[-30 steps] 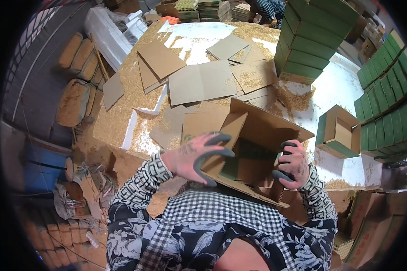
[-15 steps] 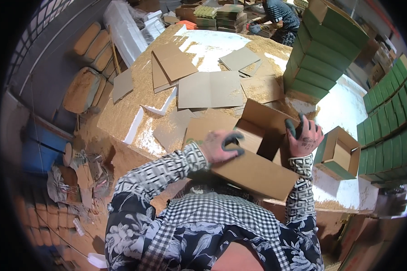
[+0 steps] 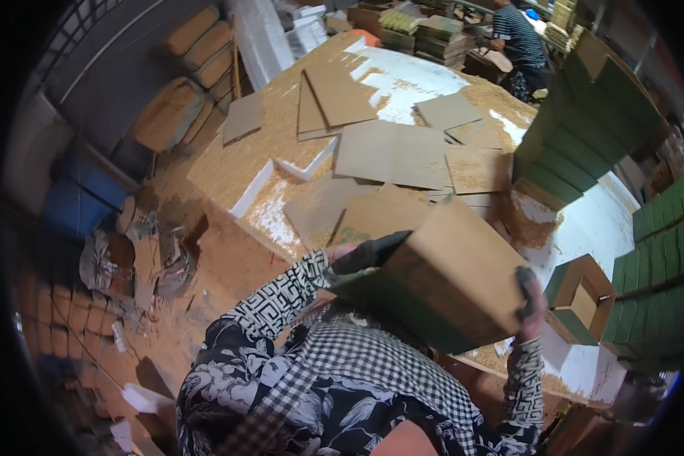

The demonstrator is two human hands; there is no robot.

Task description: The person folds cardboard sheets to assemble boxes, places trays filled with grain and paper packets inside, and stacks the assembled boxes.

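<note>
A brown and green cardboard box is tilted up close in front of me, one plain brown face turned upward. My left hand, in a dark-fingered glove, grips its left side. At the right end my right hand holds the box edge, its dark fingertips bent over the brown face. The inside of the box is out of sight. Beyond it flat grey cardboard sheets lie on the sawdust-strewn table. An open box stands to the right of my right hand.
A tall stack of green boxes rises at the table's far right, with more green boxes along the right edge. White angled strips lie on the left of the table. Another person stands at the back.
The box has been tipped over, so its open inside is hidden and a flat brown face is up. Both hands shifted to its ends. The view has swung left.
</note>
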